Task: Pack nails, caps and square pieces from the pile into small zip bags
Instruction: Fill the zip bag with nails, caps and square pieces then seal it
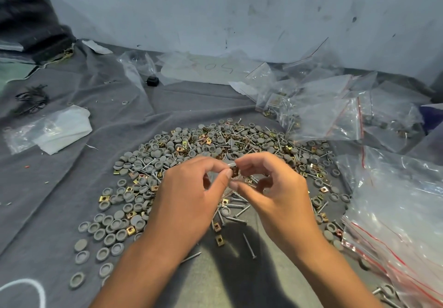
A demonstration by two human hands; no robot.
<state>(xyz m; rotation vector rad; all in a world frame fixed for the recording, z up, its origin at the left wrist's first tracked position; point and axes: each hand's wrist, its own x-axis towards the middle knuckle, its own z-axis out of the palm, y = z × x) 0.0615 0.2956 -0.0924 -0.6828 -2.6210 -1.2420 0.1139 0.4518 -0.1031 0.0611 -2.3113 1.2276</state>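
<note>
hands: my left hand (191,188) and right hand (271,183) pinch a small zip bag (229,164) with a square piece (234,171) at its mouth
pile (215,154): grey caps, nails, brass squares on grey cloth (96,92)
right side: heap of packed bags (335,111)

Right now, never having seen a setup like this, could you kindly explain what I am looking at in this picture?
There is no machine: a camera worn on a person's head looks down at their two bare hands. On the grey cloth lies a pile of grey caps, nails and brass square pieces, with clear zip bags to the right. The left hand and right hand together pinch a small clear bag with a square piece at its mouth.
</note>
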